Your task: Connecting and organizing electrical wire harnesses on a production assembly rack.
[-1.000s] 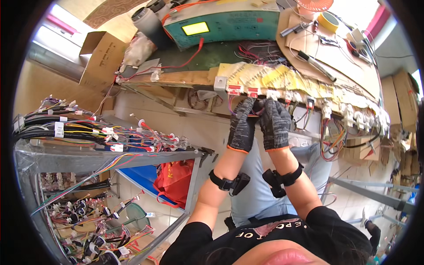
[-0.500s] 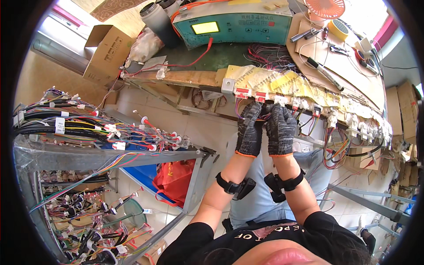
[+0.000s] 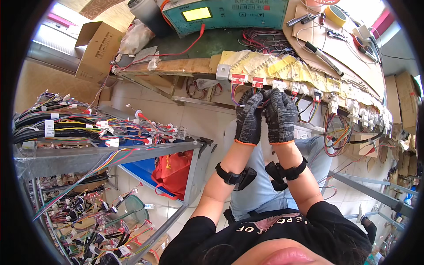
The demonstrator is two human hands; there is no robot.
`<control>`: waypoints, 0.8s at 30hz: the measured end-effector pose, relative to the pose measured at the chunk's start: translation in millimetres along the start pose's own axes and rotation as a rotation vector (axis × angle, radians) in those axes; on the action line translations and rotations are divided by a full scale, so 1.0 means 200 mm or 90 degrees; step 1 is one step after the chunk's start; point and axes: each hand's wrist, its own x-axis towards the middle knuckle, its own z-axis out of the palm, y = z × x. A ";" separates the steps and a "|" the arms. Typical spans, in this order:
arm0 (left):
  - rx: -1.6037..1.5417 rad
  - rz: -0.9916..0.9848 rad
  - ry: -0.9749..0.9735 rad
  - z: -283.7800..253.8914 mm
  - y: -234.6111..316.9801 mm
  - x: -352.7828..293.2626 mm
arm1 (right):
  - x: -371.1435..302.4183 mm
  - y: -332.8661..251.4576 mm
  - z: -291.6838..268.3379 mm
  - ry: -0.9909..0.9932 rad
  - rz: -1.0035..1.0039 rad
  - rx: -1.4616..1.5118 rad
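Note:
Both of my hands wear dark grey knit gloves with orange cuffs and meet at the bench's front edge. My left hand (image 3: 249, 118) has its fingers closed around thin coloured wires (image 3: 235, 95) that hang from a red connector (image 3: 238, 79). Close beside it, my right hand (image 3: 281, 117) is also closed, fingertips just below a white connector (image 3: 278, 85). What its fingers pinch is hidden by the gloves. Between the two hands sits a second red connector (image 3: 258, 82), a little above the left fingertips. Yellow taped labels (image 3: 251, 66) cover the edge behind the connectors.
A teal tester (image 3: 225, 17) with a lit yellow screen stands on the bench. More connectors with hanging wires (image 3: 338, 137) line the edge to the right. At left, wire harnesses (image 3: 79, 123) lie on a metal rack (image 3: 106, 157). A red bag (image 3: 174, 174) sits below. A marker (image 3: 324, 58) lies on cardboard.
The whole view has shifted, so the bench and tester sit higher and slightly further left. Both hands stay together at the same connectors, with only slight finger movement.

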 end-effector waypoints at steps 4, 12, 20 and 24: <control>0.005 0.016 0.017 0.01 0.00 -0.01 | -0.01 -0.01 0.01 0.003 0.007 0.005; 0.076 0.035 -0.004 -0.02 -0.02 0.01 | 0.00 0.00 0.00 -0.030 -0.016 -0.003; 0.018 0.034 0.023 -0.04 -0.03 0.04 | 0.01 -0.03 -0.04 -0.066 0.063 0.028; -0.054 0.025 0.070 -0.07 -0.04 0.05 | -0.04 -0.04 -0.05 -0.049 0.059 -0.063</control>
